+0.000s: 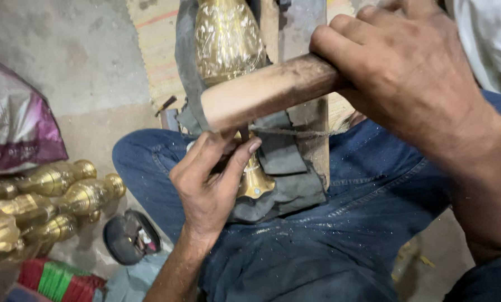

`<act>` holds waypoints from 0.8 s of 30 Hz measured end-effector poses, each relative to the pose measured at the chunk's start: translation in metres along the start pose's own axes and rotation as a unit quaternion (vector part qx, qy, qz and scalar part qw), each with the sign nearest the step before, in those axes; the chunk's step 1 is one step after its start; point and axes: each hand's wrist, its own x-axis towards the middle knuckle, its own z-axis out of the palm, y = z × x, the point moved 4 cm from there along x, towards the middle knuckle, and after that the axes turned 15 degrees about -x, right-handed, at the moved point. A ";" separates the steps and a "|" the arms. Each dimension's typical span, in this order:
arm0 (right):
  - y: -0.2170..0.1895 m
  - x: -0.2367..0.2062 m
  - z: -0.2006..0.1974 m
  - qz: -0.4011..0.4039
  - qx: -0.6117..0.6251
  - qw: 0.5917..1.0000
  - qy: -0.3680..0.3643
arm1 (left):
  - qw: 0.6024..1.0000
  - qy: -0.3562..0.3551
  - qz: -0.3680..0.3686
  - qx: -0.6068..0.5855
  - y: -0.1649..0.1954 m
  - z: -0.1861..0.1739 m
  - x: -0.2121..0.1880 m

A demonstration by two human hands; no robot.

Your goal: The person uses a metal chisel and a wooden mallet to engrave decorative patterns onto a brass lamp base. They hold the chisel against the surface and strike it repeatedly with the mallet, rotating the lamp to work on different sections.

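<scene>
The brass vase (228, 39) lies lengthwise on the person's lap, bedded in grey cloth (287, 168) against a wooden board (312, 126), which keeps its round body from rolling. The left hand (211, 184) is curled near the vase's flared foot (255, 180), thumb and forefinger pinched on what looks like a thin metal punch (244, 134) (mostly hidden, so I cannot be sure), held upright against the brass. The right hand (407, 72) is closed fully around a wooden mallet handle (267, 89), which crosses just above the left fingers, near the punch's top. A cord (295, 133) runs across the cloth, seemingly binding it to the board. Room is tight here: the jeans-clad thighs (340, 235) hem the work on both sides. To the left, well apart, finished brass vases (54, 196) crowd the concrete floor (82, 67) beside a purple sack (15, 123).
</scene>
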 end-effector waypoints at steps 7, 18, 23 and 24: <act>0.005 0.002 0.001 0.041 0.175 0.983 0.023 | 1.000 -0.002 -0.009 -0.006 -0.005 0.000 0.001; 0.007 -0.001 0.011 0.141 0.391 0.908 -0.049 | 1.000 -0.009 -0.016 -0.018 -0.003 -0.002 0.004; 0.007 -0.002 0.006 0.120 0.227 0.966 -0.046 | 1.000 -0.009 -0.022 -0.018 -0.004 -0.002 0.003; 0.008 -0.003 0.012 0.166 0.358 0.915 -0.086 | 0.999 -0.006 -0.028 -0.021 -0.006 -0.002 0.003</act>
